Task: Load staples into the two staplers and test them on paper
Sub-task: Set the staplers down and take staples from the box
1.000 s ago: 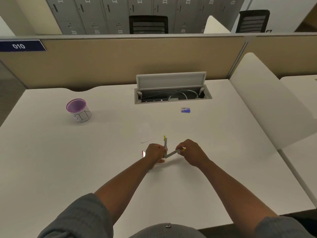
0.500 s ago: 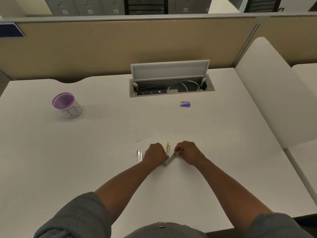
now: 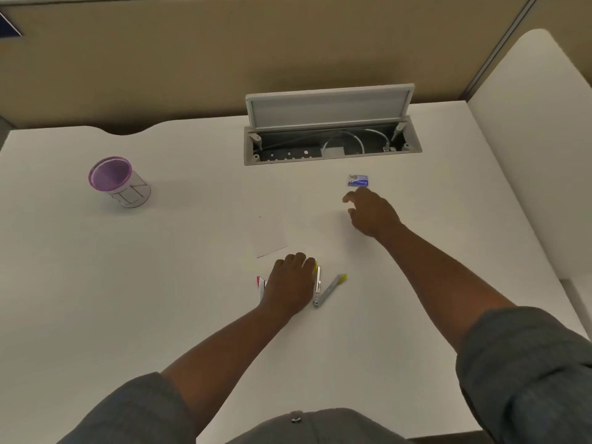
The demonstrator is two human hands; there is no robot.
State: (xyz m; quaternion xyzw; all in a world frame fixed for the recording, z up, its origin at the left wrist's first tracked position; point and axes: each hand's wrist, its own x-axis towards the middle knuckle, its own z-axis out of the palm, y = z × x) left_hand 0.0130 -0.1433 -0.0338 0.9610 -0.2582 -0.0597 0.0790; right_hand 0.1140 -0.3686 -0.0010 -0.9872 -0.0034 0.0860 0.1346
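Observation:
A small yellow-tipped stapler (image 3: 325, 288) lies swung open in a V on the white desk (image 3: 128, 299). My left hand (image 3: 290, 283) rests beside its left arm, fingers curled at the yellow tip. A red-tipped stapler (image 3: 261, 285) peeks out on the left of that hand, mostly hidden. My right hand (image 3: 370, 211) reaches out over the desk with loosely spread fingers, just short of a small blue staple box (image 3: 358, 180), holding nothing. A white sheet of paper (image 3: 272, 233) lies flat behind the left hand.
A purple-rimmed mesh pen cup (image 3: 120, 182) stands at the left. An open cable tray with raised lid (image 3: 330, 136) sits at the desk's back edge. A tan partition runs behind, and a white divider panel (image 3: 528, 139) stands on the right.
My right hand has let go of the stapler's arm and moved forward and right toward the staple box. The open stapler now lies on the desk. The camera tilted further down.

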